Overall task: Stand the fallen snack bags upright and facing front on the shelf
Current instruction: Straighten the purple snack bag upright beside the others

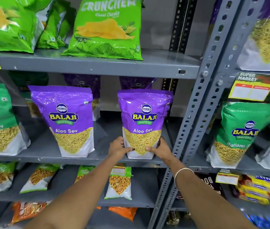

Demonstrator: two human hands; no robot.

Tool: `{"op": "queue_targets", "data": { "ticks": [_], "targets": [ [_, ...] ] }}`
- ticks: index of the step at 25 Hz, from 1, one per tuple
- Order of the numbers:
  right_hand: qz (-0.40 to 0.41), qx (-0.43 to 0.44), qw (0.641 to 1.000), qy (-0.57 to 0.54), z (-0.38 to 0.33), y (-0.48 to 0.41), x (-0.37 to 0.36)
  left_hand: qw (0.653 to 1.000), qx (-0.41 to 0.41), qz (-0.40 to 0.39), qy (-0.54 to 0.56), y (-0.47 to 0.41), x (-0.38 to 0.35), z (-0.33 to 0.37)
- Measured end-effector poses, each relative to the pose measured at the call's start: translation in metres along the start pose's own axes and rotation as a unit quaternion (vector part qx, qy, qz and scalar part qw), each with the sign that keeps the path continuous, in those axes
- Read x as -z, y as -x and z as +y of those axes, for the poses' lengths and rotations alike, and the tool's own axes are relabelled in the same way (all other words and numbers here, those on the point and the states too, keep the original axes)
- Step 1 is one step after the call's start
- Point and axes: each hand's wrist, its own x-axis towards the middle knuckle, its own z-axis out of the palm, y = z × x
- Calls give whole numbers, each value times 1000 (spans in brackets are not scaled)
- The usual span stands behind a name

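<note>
While both hands clasp the base of the purple Aloo Sev bag (pixel 143 123), it stands upright and front-facing on the middle shelf (pixel 101 160), near the grey slotted upright post (pixel 195 116). The left hand (pixel 118 148) and right hand (pixel 161 149) each have their grip pressed against a lower corner of this bag, thumbs across the front. Judging from here, a release could let the top-heavy pouch tip forward off the shelf lip, since its glossy film is slick and its narrow white gusset base sits near the edge. A second Aloo Sev bag (pixel 68 119), further from the post, stands slightly tilted. The shelf looks like painted steel, smooth and scuffed.
</note>
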Motion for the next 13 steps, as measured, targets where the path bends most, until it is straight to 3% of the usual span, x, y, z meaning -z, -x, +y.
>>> {"op": "queue_targets", "data": {
  "ticks": [13],
  "targets": [
    [-31,-23,999,2,-5,7,3,999,-8,3,-49,24,0,17]
  ]
}}
